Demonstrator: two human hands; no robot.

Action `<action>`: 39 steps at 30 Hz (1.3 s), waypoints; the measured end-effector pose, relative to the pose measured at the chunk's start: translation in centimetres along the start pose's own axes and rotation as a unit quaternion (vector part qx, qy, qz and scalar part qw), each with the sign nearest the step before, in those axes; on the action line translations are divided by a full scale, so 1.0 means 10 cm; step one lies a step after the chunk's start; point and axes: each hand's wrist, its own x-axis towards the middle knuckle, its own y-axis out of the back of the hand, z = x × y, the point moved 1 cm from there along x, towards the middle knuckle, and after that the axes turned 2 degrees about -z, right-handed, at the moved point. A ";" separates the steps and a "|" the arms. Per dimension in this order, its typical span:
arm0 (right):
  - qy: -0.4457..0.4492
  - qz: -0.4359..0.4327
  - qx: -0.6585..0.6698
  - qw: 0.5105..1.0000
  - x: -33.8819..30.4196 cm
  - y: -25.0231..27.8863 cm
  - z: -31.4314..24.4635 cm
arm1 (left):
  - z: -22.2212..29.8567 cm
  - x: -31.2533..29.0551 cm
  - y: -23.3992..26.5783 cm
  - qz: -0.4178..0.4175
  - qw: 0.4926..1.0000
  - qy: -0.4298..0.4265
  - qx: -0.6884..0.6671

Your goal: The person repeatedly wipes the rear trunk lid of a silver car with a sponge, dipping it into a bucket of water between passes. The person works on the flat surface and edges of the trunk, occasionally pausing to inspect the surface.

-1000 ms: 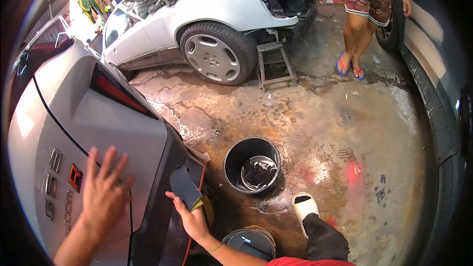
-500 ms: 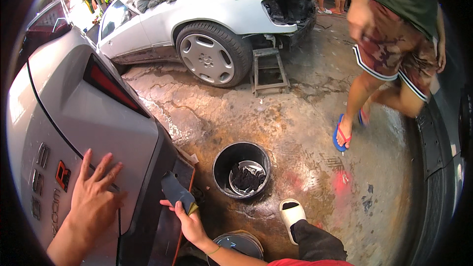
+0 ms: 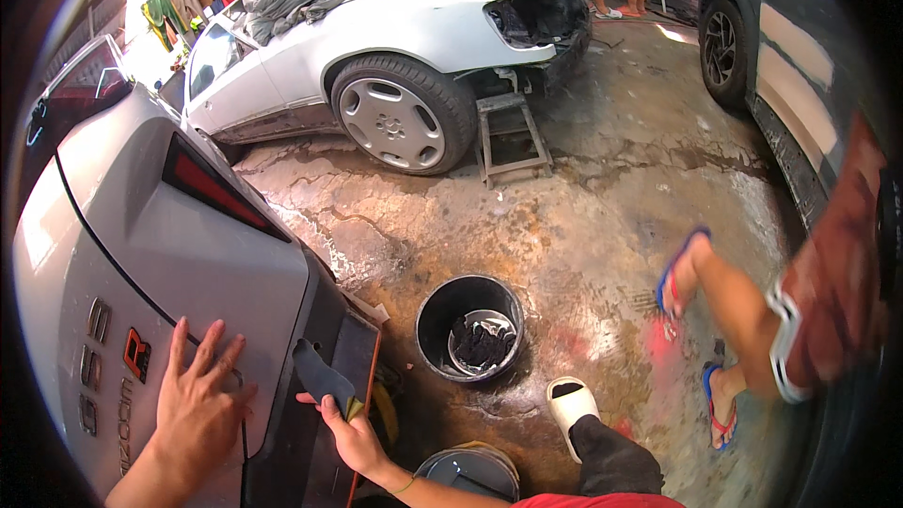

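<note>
My left hand (image 3: 199, 406) lies with fingers spread on the rear panel of a silver car (image 3: 188, 198), beside its badge lettering (image 3: 92, 367) and near a panel seam. Between the thumb and fingers of my right hand (image 3: 357, 442) is a dark grey sheet of sandpaper (image 3: 322, 372) with a yellowish folded edge. The sheet sticks up next to the car's dark lower bumper (image 3: 303, 386); I cannot tell whether it touches. Right of this hand, a black bucket (image 3: 425, 329) on the floor holds a pale bowl with a dark cloth (image 3: 482, 342) in it.
A second, lidded-looking bucket (image 3: 470, 470) stands by my forearm. Beyond are a white car (image 3: 414, 23) with its headlight out and a small metal stand (image 3: 513, 136). A person in flip-flops (image 3: 743, 320) walks close on the right, beside a dark car (image 3: 785, 66). The concrete floor looks wet.
The walking person has come nearer and moved toward the lower right, uncovering the dark car behind. My hands keep nearly the same places on and by the silver car, the sandpaper still held.
</note>
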 end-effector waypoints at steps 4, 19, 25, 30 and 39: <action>0.009 -0.001 0.002 1.000 -0.01 -0.04 0.01 | -0.13 0.10 0.16 0.023 0.998 0.053 -0.028; 0.041 0.023 0.014 0.999 -0.05 -0.13 -0.02 | -0.14 0.09 0.13 -0.011 0.999 0.032 -0.030; -0.035 -0.050 0.000 0.998 -0.06 0.02 0.13 | -0.12 0.11 0.16 -0.015 0.999 0.035 -0.036; -0.037 -0.051 -0.002 0.998 -0.08 0.00 0.09 | -0.13 0.11 0.16 -0.014 0.999 0.029 -0.034; 0.002 -0.058 -0.091 0.994 -0.06 -0.23 -0.30 | -0.16 0.12 0.12 -0.008 1.000 0.014 -0.004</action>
